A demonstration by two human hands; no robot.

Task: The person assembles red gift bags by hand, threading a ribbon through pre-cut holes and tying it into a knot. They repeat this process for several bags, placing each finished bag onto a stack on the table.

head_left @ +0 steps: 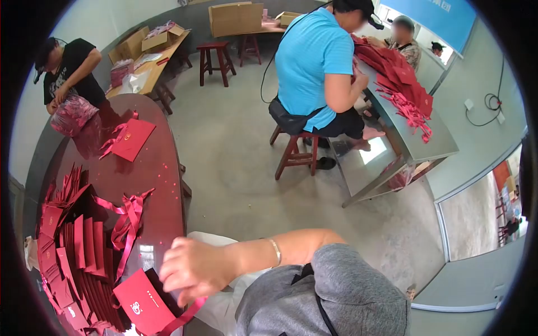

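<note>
Right hand point(199, 267), bracelet at wrist, was at the open top of a red paper gift bag with pale logo point(147, 305), bottom left of the view. Fingers bent and close together; fingertips overlapped the bag's dark opening, so could not tell if they pinched anything. Shiny red satin ribbon point(189, 317) ran from the bag just below the hand; its far end was cut off by the frame. Left hand out of view.

Bag was at the near end of a glossy dark-red table point(159, 187), right beside a crowded pile of red paper bags point(84, 252); overlapping, count unclear, lower part lost in the dark lens edge. Loose pink-red ribbons point(130, 215) lay between pile and table edge. Another red bag point(134, 140) lay flat further up, print too small to read.

Person in black point(78, 70) held a clear plastic sack of red items point(73, 116), contents blurry. Person in blue shirt point(314, 61) sat on a red wooden stool point(297, 157) at a grey table point(417, 140) with heaped red bags point(400, 78); that person's hands were partly hidden.
</note>
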